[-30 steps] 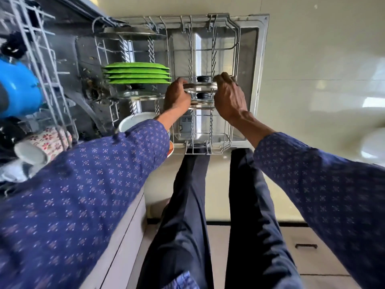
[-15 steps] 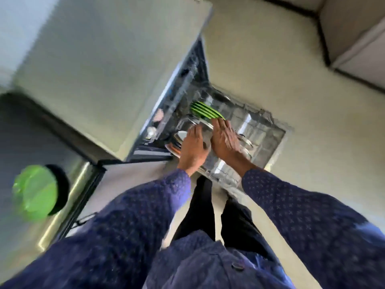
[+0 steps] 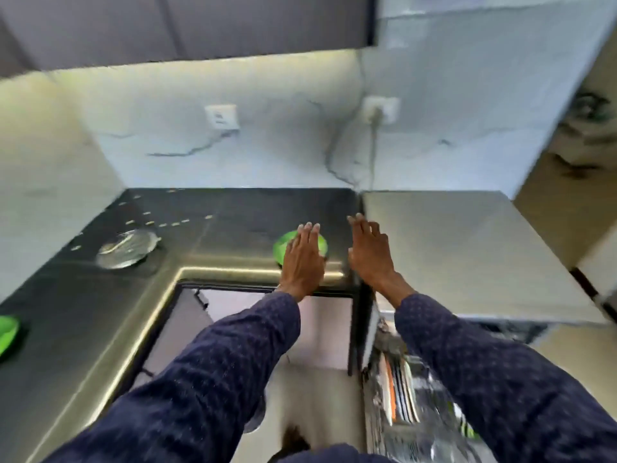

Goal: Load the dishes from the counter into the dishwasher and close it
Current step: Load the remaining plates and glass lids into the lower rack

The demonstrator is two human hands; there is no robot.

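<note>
Both my hands stretch forward over the dark counter (image 3: 233,212), fingers apart and holding nothing. My left hand (image 3: 302,259) hovers above a green bowl (image 3: 282,247) near the counter's front edge and hides most of it. My right hand (image 3: 370,252) is beside it, at the seam between the counter and the dishwasher's steel top (image 3: 467,248). A shiny steel lid (image 3: 127,247) lies on the counter to the left. Another green dish (image 3: 6,334) sits at the far left edge. The open dishwasher rack (image 3: 400,389), with plates standing in it, is at the lower right.
A marbled white wall with two sockets (image 3: 222,116) and a plugged-in cable (image 3: 374,145) backs the counter. Dark upper cabinets (image 3: 187,25) hang above. A pale cabinet front (image 3: 240,315) lies below the counter. The frame is blurred.
My view has swung up from the dishwasher rack to the counter. Both hands left the lids in the rack and now reach, empty, toward the green bowl.
</note>
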